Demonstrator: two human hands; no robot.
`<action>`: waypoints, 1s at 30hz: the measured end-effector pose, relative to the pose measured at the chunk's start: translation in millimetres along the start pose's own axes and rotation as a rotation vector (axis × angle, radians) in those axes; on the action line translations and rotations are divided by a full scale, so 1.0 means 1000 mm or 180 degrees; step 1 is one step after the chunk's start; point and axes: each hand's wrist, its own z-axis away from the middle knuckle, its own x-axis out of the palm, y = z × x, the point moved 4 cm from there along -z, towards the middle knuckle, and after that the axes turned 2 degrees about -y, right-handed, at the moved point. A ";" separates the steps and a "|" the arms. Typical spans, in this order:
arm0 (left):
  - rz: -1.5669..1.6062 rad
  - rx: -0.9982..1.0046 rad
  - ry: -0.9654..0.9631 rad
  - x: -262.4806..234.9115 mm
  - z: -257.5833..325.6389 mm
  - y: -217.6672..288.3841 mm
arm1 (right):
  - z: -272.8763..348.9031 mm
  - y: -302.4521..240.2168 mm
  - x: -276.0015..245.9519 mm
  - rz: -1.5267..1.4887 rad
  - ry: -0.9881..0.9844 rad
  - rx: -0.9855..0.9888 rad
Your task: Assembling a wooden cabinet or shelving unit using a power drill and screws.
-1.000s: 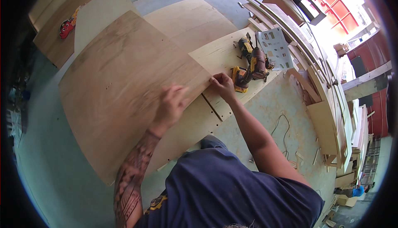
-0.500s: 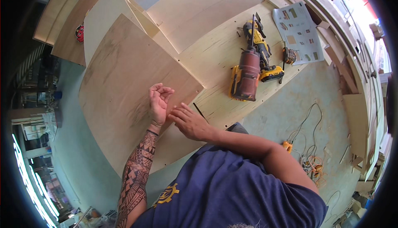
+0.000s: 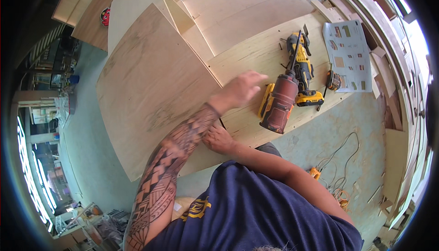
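My left hand [image 3: 238, 89], blurred by motion, stretches over the pale plywood panel [image 3: 249, 116] with its fingers extended and nothing visible in them. It is left of a cordless power tool [image 3: 280, 102] with a reddish-brown body, a long thin bit and a yellow battery. Below my left wrist, my right hand [image 3: 219, 140] is curled at the near edge of the raised brown plywood panel [image 3: 146, 86]. Its fingertips are tucked out of sight, so what they grip is hidden. A thin dark strip [image 3: 222, 123] shows just above the right hand.
Beside the reddish tool lie a yellow-and-black cordless tool [image 3: 302, 68] and a small round tape-measure-like object [image 3: 333, 80]. A printed sheet [image 3: 348, 57] rests at the right. Stacked boards [image 3: 393, 68] line the far right. An orange tool with cords [image 3: 315, 173] lies on the floor.
My left hand has moved right and away from me, off the brown panel toward the power tools. My right hand has shifted slightly right and nearer, with its fingers more curled.
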 end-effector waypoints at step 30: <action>0.0220 -0.1018 0.0612 -0.004 -0.054 -0.042 | 0.003 0.002 0.005 0.0113 -0.0799 0.0506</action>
